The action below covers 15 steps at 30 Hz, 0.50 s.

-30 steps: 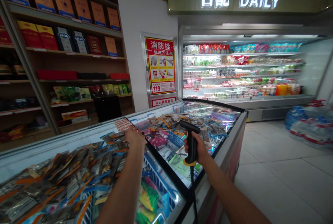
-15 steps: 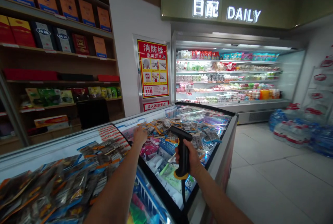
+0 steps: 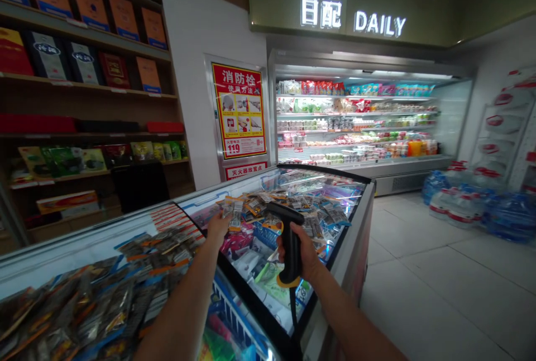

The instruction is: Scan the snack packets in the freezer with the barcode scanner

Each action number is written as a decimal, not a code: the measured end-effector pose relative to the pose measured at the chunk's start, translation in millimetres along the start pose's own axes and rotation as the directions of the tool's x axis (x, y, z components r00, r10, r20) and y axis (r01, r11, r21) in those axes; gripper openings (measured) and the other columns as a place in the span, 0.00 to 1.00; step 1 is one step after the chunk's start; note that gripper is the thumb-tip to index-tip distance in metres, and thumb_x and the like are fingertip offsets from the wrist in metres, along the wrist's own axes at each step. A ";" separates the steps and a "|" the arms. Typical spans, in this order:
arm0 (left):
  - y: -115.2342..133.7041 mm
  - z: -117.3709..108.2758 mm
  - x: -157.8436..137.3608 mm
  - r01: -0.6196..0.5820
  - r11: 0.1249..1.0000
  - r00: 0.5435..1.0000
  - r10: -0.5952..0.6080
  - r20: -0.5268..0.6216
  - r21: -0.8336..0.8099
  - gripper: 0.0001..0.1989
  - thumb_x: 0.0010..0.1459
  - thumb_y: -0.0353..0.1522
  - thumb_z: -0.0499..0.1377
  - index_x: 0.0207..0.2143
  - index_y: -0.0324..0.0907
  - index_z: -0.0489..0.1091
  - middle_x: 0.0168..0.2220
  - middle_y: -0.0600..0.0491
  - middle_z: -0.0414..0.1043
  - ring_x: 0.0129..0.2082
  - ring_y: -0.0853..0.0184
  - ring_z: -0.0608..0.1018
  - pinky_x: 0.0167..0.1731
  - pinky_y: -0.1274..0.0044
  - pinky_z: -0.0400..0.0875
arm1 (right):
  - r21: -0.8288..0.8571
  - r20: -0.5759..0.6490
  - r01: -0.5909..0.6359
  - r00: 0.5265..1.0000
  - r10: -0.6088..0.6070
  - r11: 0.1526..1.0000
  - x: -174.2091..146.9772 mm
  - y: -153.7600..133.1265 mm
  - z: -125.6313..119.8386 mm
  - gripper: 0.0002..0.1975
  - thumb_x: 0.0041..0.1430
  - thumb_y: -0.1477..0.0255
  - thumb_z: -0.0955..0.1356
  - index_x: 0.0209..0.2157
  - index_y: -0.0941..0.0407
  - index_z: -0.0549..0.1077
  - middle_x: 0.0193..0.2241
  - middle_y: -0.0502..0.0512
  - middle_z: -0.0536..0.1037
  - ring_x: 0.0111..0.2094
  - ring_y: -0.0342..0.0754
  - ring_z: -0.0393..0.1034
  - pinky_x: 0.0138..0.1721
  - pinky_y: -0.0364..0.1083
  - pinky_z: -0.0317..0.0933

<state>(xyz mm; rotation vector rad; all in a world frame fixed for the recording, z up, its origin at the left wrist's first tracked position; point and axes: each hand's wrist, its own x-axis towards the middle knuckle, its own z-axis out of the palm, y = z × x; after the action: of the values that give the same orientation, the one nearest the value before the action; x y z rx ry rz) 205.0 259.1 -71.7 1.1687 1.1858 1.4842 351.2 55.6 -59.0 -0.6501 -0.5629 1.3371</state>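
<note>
My right hand (image 3: 305, 252) is wrapped round the handle of a black and yellow barcode scanner (image 3: 290, 243), whose head points left over the freezer. A cable runs down from its base. At the far side of the glass lid, my left hand (image 3: 218, 227) grips a small snack packet (image 3: 235, 213) by its left edge, with the printed back towards me. More packets (image 3: 310, 210) with orange and blue edges lie on the glass to the right. A larger heap of packets (image 3: 96, 294) covers the lid at left, partly behind my left forearm.
The chest freezer (image 3: 352, 238) has bagged goods and a blue basket under its glass. Beyond stand a lit refrigerated shelf (image 3: 360, 162), a shelf of boxes (image 3: 92, 84) at left and bundled water bottles (image 3: 460, 204) on the floor at right.
My left hand has lifted a packet, which now shows upright beside its fingers. The scanner stays in my right hand at nearly the same place. The view has turned slightly right.
</note>
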 end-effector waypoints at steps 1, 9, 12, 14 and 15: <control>0.9 -1.6 -5.2 0.041 0.999 0.999 -0.040 0.027 -0.020 0.04 0.40 0.26 0.60 0.21 0.40 0.66 0.16 0.55 0.67 0.17 0.67 0.72 0.20 0.74 0.67 | -0.008 0.004 -0.002 1.000 0.002 1.000 -1.0 0.1 0.5 0.16 0.44 0.59 0.65 0.27 0.59 0.69 0.14 0.49 0.69 0.13 0.39 0.60 0.13 0.39 0.55; 11.3 -5.8 -22.6 0.205 0.962 0.978 -0.195 0.072 -0.179 0.04 0.49 0.27 0.54 0.27 0.44 0.65 0.26 0.57 0.68 0.26 0.71 0.72 0.27 0.78 0.68 | -0.112 0.021 -0.082 0.996 0.085 0.990 -3.8 3.2 -0.4 0.16 0.45 0.59 0.65 0.25 0.60 0.69 0.14 0.49 0.70 0.12 0.40 0.61 0.12 0.39 0.55; 10.4 -5.9 -21.5 0.209 0.956 0.978 -0.199 0.068 -0.207 0.04 0.49 0.27 0.54 0.27 0.44 0.65 0.26 0.56 0.68 0.25 0.72 0.72 0.27 0.78 0.67 | -0.133 0.037 -0.075 0.996 0.080 0.988 -2.9 3.7 -1.1 0.16 0.46 0.59 0.65 0.24 0.60 0.68 0.14 0.50 0.70 0.12 0.40 0.61 0.12 0.39 0.55; 8.9 -5.8 -20.8 0.211 0.952 0.977 -0.201 0.067 -0.224 0.04 0.49 0.26 0.55 0.27 0.44 0.65 0.26 0.56 0.68 0.24 0.72 0.71 0.26 0.78 0.67 | -0.140 0.046 -0.068 0.996 0.076 0.988 -2.3 4.1 -1.9 0.16 0.46 0.59 0.65 0.25 0.60 0.68 0.15 0.50 0.70 0.12 0.40 0.61 0.12 0.39 0.55; 8.3 -5.5 -20.6 0.212 0.949 0.977 -0.202 0.066 -0.232 0.04 0.48 0.26 0.55 0.26 0.43 0.65 0.26 0.56 0.68 0.24 0.73 0.71 0.26 0.78 0.67 | -0.139 0.049 -0.075 0.995 0.083 0.987 -2.0 4.3 -2.3 0.16 0.46 0.59 0.65 0.25 0.60 0.68 0.15 0.49 0.70 0.12 0.40 0.61 0.12 0.39 0.56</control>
<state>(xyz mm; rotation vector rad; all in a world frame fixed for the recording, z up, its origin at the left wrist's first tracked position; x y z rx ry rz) 202.5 236.9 -67.0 0.8806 1.0354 1.3912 349.5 53.8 -63.7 -0.7566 -0.6837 1.4021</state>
